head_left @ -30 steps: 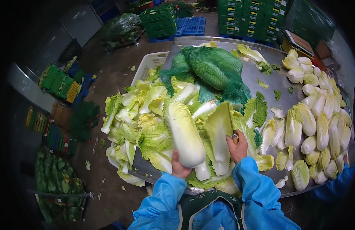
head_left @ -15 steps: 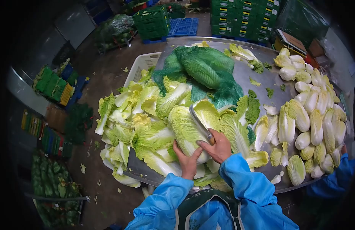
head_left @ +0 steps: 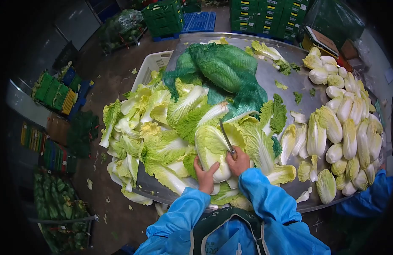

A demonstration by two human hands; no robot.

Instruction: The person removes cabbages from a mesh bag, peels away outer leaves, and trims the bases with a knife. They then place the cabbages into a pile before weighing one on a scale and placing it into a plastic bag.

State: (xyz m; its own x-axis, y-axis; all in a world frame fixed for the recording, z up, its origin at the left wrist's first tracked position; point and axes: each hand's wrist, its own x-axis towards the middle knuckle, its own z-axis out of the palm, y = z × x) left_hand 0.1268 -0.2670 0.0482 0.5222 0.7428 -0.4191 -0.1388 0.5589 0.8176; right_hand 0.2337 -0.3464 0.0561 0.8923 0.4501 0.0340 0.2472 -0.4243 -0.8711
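Note:
A pale green napa cabbage [head_left: 209,146] lies in front of me among loose leaves, its base toward me. My left hand [head_left: 206,176] is closed around its lower left side, thumb across the base. In my right hand [head_left: 239,160], at the cabbage's lower right, is a knife [head_left: 226,137] with a curved blade that points away from me. The fingers wrap its handle. Just beyond the cabbage, a detached leaf [head_left: 200,120] with a white rib rests on the leaf pile [head_left: 152,123].
Green mesh bags [head_left: 224,70] with cabbages lie at the table's far middle. Rows of trimmed cabbages [head_left: 344,108] cover the right side of the metal table [head_left: 285,57]. A white crate [head_left: 150,68] stands at the left edge. Another person's blue sleeve [head_left: 366,195] shows at right.
A leaf has come off the cabbage and now lies beyond it on the pile. The knife has turned more upright, and my right hand sits slightly lower beside the cabbage.

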